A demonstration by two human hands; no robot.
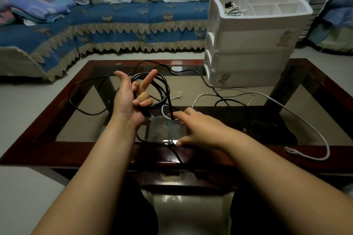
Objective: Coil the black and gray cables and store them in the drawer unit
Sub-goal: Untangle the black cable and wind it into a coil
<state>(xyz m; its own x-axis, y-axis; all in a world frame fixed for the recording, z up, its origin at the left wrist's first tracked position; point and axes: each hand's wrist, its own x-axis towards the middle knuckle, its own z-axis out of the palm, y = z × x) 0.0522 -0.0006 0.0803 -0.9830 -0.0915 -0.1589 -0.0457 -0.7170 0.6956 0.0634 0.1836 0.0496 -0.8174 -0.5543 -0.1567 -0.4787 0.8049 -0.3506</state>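
Coiling step: our left hand (pixel 129 99) fingers clamp black cable (pixel 162 82) loops; right hand (pixel 198 129) fingers pinch its strand. Next: another loop.

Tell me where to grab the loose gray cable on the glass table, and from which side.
Take the thin gray cable on its long bare arc over the glass-topped wooden table, coming from above on the right. That stretch lies flat and alone, while its other end runs under the black cable coil held in the left hand. The right hand is nearest.
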